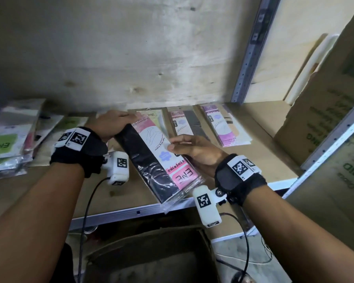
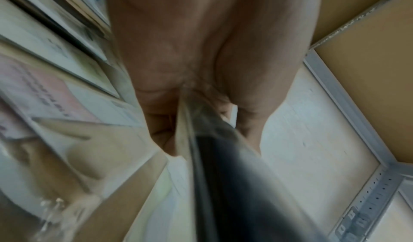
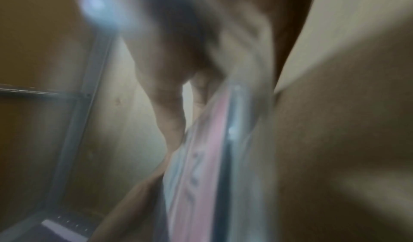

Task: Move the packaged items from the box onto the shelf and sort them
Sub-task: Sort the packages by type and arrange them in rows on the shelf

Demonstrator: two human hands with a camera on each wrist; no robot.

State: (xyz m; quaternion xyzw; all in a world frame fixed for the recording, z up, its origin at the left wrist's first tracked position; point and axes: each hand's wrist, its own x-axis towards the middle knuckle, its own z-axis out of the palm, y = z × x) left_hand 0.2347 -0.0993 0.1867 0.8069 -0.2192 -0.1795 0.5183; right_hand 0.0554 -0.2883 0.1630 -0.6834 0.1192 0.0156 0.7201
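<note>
Both hands hold a stack of pink-and-black ENE stocking packets [image 1: 159,158] slanted over the wooden shelf [image 1: 260,148]. My left hand [image 1: 112,124] grips the stack's far end, seen edge-on in the left wrist view as the stocking packets [image 2: 223,166] between thumb and fingers. My right hand [image 1: 189,149] pinches the near right edge, thumb on top; the right wrist view is blurred and shows the pink packets [image 3: 212,148]. Behind lie a grey packet pile [image 1: 187,123] and a purple packet pile [image 1: 226,125]. The open cardboard box [image 1: 151,256] sits below the shelf.
A loose heap of green-labelled packets [image 1: 10,139] fills the shelf's left end. A large cardboard carton [image 1: 323,111] stands at the right, beside a grey metal upright [image 1: 251,50]. Cables [image 1: 86,211] hang from my wrist cameras over the shelf's front edge.
</note>
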